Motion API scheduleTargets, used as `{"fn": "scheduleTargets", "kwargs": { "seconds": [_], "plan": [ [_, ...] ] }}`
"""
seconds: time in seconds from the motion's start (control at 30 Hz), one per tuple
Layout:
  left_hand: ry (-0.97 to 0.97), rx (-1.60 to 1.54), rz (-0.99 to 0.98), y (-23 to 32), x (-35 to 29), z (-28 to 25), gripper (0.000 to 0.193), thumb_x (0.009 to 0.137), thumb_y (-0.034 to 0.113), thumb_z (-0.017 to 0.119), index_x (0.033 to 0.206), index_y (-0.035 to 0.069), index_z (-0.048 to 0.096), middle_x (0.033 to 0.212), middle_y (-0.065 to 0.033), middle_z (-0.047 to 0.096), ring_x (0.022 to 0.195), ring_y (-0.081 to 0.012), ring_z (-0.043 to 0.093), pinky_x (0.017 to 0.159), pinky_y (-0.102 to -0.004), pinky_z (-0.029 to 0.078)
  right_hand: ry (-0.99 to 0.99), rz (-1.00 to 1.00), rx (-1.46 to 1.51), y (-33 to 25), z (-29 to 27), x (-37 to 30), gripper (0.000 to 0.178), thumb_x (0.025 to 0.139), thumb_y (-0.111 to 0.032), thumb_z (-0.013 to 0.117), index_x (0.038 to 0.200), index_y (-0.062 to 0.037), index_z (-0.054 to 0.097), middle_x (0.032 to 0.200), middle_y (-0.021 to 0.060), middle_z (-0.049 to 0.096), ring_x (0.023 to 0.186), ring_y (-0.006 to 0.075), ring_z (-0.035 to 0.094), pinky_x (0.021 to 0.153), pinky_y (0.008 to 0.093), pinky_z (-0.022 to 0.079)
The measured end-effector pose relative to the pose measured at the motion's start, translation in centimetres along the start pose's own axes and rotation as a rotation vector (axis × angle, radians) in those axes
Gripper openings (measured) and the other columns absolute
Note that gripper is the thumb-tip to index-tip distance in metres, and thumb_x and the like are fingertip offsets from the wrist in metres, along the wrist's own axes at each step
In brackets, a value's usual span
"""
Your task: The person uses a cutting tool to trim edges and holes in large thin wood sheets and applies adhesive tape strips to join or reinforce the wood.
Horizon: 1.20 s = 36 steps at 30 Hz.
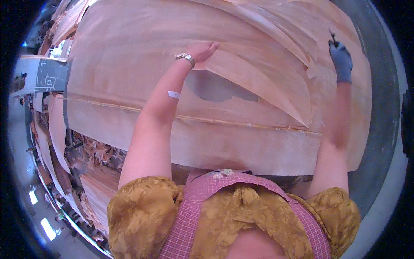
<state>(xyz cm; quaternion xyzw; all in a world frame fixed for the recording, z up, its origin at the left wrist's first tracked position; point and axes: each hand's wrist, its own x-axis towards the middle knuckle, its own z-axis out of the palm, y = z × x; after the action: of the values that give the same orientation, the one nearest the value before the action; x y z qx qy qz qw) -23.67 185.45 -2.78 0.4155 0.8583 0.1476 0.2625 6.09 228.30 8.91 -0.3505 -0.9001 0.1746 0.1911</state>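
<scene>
A broad, thin sheet of wood veneer [129,43] lies in front of me. My left hand [204,52], bare with a metal-banded wristwatch [186,58], has its fingers together on the raised edge of a loose veneer piece [254,77]. That piece narrows to a point toward the right. Just below it, a grey patch [222,88] shows through a ragged gap. Over the right part of the sheet, my right hand [341,63] in a grey glove is closed around a small dark pointed tool [332,37]; its exact kind is too small to make out.
A narrow seam strip [241,124] crosses the sheet. Folded veneer [276,32] lies in waves toward the far right. At the left are a dark marked board [51,75], veneer scraps [101,152] and a veneer stack [97,194]. A dark surface [381,86] borders the right side.
</scene>
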Motion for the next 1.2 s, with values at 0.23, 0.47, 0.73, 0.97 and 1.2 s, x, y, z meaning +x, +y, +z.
{"fn": "scheduleTargets", "kwargs": {
  "seconds": [0.23, 0.47, 0.73, 0.97, 1.2],
  "plan": [
    [0.059, -0.009, 0.029, 0.4, -0.9, 0.2, 0.058, 0.101, 0.051, 0.034, 0.135, 0.008, 0.054, 0.131, -0.0205, 0.059, 0.122, -0.0378, 0.054, 0.104, -0.0449, 0.04, -0.351, -0.178, -0.067, -8.5, 13.0, -19.3, 0.072, 0.078, -0.06, 0.068, 0.121, -0.0027, 0.063, 0.114, 0.0188, 0.067, 0.105, 0.0339, 0.064, 0.089, 0.044, 0.049],
    [0.294, -0.228, -0.002, -1.5, -3.2, -0.5, 0.063, 0.093, 0.054, 0.047, 0.143, 0.016, 0.045, 0.142, -0.013, 0.052, 0.131, -0.0328, 0.048, 0.109, -0.0493, 0.032, -0.506, -0.087, -0.001, -11.1, 10.6, -17.0, 0.038, 0.083, -0.044, 0.068, 0.097, -0.0087, 0.068, 0.097, 0.0163, 0.068, 0.088, 0.035, 0.066, 0.076, 0.0445, 0.051],
    [0.837, 0.358, -0.116, -1.4, -10.3, 5.9, 0.061, 0.079, 0.04, 0.072, 0.132, 0.015, 0.055, 0.124, -0.0105, 0.06, 0.115, -0.027, 0.056, 0.109, -0.0573, 0.028, -0.299, -0.197, -0.054, -13.7, 8.4, -18.0, 0.032, 0.085, -0.042, 0.067, 0.091, -0.0099, 0.066, 0.091, 0.0145, 0.065, 0.082, 0.0352, 0.064, 0.069, 0.0449, 0.05],
    [0.806, 0.328, 0.015, -2.9, -9.9, 5.7, 0.018, 0.08, 0.022, 0.067, 0.098, 0.018, 0.068, 0.097, 0.0011, 0.069, 0.103, -0.0196, 0.06, 0.11, -0.0547, 0.028, -0.16, -0.217, -0.038, -13.8, 8.2, -19.2, 0.025, 0.087, -0.036, 0.068, 0.091, -0.0117, 0.066, 0.086, 0.0133, 0.062, 0.078, 0.0346, 0.063, 0.064, 0.0447, 0.048],
    [0.854, 0.371, 0.186, -5.5, -14.4, 5.8, 0.013, 0.08, 0.014, 0.068, 0.092, 0.018, 0.065, 0.095, 0.0019, 0.067, 0.105, -0.0214, 0.06, 0.108, -0.0492, 0.031, 0.013, -0.302, 0.066, -13.4, 7.5, -21.2, 0.017, 0.087, -0.027, 0.07, 0.091, -0.0112, 0.067, 0.087, 0.0134, 0.063, 0.079, 0.0346, 0.063, 0.065, 0.0434, 0.049]
  ]
}}
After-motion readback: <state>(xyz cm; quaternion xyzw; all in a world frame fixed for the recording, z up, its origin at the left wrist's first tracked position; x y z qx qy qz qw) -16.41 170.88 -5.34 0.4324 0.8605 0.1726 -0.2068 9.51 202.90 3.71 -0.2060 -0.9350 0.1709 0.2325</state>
